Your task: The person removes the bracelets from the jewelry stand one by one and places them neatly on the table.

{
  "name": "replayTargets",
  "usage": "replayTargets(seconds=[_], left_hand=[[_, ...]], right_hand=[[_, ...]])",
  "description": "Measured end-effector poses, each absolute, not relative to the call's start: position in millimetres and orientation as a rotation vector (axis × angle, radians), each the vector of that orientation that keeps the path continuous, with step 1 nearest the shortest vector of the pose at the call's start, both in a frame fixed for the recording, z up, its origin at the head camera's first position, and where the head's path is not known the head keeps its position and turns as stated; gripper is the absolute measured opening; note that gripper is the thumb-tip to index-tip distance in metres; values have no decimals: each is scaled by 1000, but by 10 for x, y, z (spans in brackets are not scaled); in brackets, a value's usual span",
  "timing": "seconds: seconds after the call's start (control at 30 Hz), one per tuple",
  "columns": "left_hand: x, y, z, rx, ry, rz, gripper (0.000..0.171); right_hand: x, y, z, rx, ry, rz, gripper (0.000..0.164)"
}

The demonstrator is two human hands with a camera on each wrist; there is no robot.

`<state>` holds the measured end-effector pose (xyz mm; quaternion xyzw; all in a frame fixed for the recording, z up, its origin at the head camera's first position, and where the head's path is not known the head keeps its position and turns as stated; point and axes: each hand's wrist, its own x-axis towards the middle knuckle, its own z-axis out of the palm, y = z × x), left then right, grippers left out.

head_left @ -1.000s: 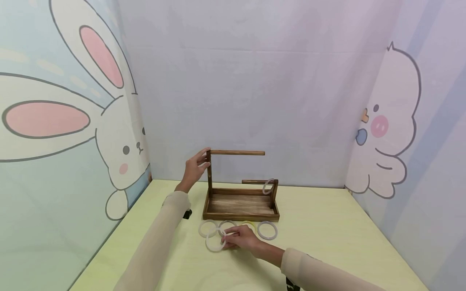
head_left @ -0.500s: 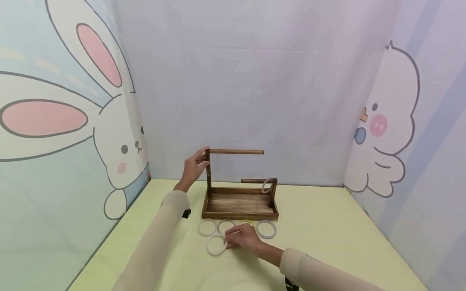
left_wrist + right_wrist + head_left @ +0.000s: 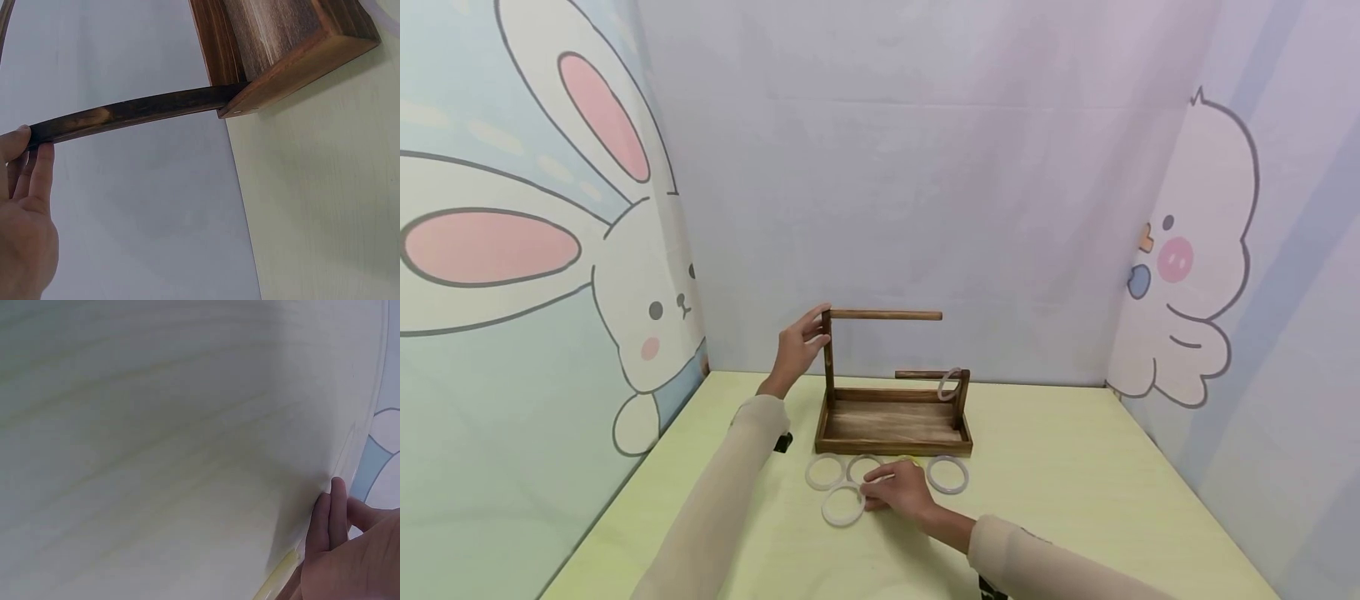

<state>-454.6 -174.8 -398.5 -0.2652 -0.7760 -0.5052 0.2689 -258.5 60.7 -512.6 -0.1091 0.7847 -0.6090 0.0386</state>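
My left hand point(image 3: 793, 352) grips the top of the tall upright of a dark brown wooden bangle stand point(image 3: 891, 447). In the left wrist view, thumb and fingers lie on either side of that post point(image 3: 125, 112). Low over the table, my right hand point(image 3: 904, 492) holds the right edge of a white bangle point(image 3: 842, 523), which lies flat. Just behind it are several more bangles: a whitish one point(image 3: 808, 473), a greyish one point(image 3: 851, 467), a yellow one point(image 3: 910, 459) partly covered by my hand, and a pale lavender one point(image 3: 966, 476).
The stand's base is a shallow tray with two horizontal bars above it. A pale bangle point(image 3: 942, 389) hangs on the lower bar point(image 3: 916, 374) at the right. Pale yellow tabletop point(image 3: 1045, 467) surrounds the stand, with printed cloth walls point(image 3: 880, 183) on three sides.
The white bangle in my right hand has come down from a raised, tilted position and now lies flat in front of the row. My left hand keeps its place on the post.
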Motion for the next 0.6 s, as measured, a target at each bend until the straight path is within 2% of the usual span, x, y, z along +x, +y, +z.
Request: replayTargets(seconds=[0.6], left_hand=[[-4515, -1743, -3965, -679, -2110, -1410, 65]], right_hand=[[-2555, 610, -5140, -340, 2416, -1899, 24]])
